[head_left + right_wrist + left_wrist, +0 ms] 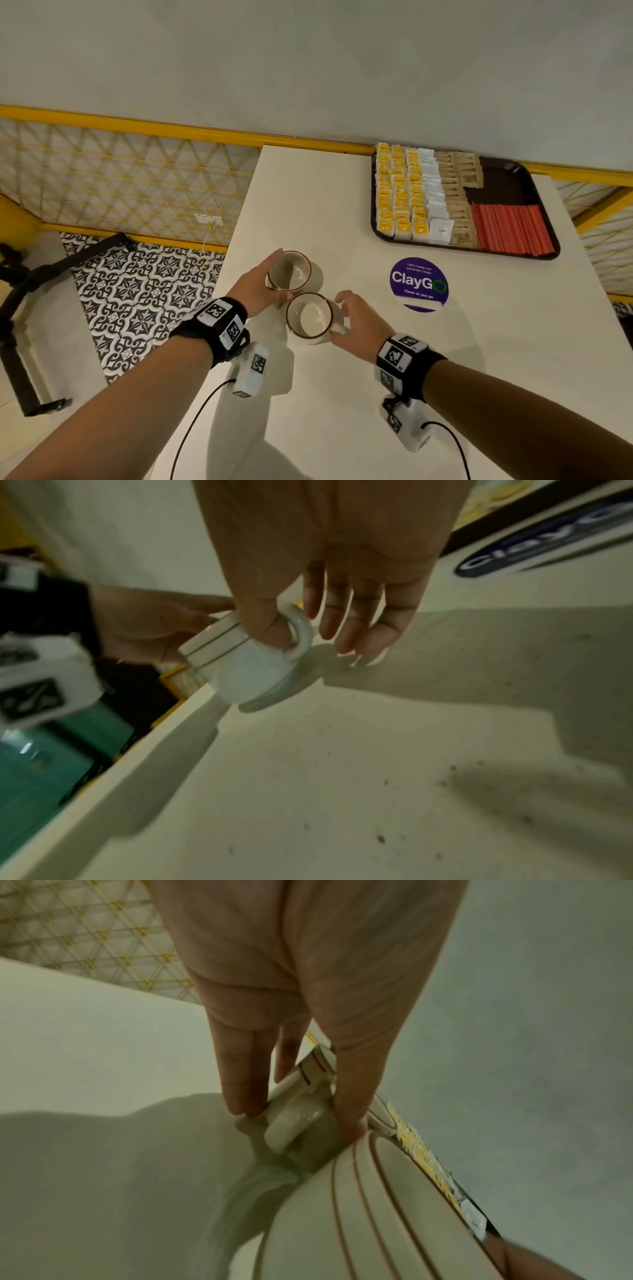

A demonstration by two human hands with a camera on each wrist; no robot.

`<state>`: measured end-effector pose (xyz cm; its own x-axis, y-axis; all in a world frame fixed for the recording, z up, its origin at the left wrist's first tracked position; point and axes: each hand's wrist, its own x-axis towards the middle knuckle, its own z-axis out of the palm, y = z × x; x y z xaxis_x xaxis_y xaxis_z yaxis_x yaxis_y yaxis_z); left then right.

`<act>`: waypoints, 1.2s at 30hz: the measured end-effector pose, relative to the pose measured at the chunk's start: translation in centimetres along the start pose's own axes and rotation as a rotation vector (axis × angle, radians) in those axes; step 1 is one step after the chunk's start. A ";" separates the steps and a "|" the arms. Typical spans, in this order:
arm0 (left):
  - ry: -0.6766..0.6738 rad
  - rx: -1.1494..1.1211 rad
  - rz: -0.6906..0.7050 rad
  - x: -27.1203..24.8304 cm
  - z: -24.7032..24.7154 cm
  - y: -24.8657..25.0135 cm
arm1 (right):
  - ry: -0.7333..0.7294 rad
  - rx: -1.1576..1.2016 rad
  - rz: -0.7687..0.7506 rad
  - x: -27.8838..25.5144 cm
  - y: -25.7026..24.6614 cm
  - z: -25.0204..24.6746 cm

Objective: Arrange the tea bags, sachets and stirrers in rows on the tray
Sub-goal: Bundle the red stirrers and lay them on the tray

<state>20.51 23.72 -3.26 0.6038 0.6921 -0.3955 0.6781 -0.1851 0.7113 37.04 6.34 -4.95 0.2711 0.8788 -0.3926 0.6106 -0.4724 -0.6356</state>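
A dark tray [534, 178] sits at the table's back right. On it lie rows of yellow tea bags [399, 192], white sachets [433, 192], brown sachets [457, 195] and red stirrers [510, 229]. Two empty cream cups stand near the table's left edge. My left hand [270, 277] grips the far cup [289, 272] between fingers [240, 1083] and thumb. My right hand [342, 320] is beside the near cup [310, 317]. Its thumb touches the cup's handle [301, 631] and its fingers [346, 626] are straight and off the cup.
A round purple ClayGo sticker [418, 284] lies on the white table [376, 394] between the cups and the tray. The table's left edge [236, 236] drops to a patterned floor [144, 291]. A yellow railing [171, 130] runs behind.
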 end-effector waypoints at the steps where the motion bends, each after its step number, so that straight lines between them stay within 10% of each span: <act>1: 0.012 0.000 -0.001 0.0 0.3 0.4 | 0.029 0.016 0.021 0.0 0.3 -0.3; 9: 0.169 -0.340 -0.269 -0.5 3.2 0.9 | -0.022 0.170 0.011 -0.8 3.7 -3.2; 13: 0.223 -0.552 -0.197 -0.8 4.4 -0.2 | -0.166 0.103 0.027 -1.8 4.5 -2.6; 21: 0.160 -0.648 -0.090 0.3 3.6 -0.4 | 0.101 0.424 0.082 -1.4 3.5 -2.4; 36: 0.298 -0.727 0.030 16.9 -4.1 8.1 | 0.499 0.564 0.112 20.4 -0.9 -10.7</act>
<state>34.46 36.76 -1.85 0.4101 0.8708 -0.2713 0.1571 0.2256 0.9615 49.99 25.41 -5.27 0.6952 0.6866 -0.2127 0.1236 -0.4057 -0.9056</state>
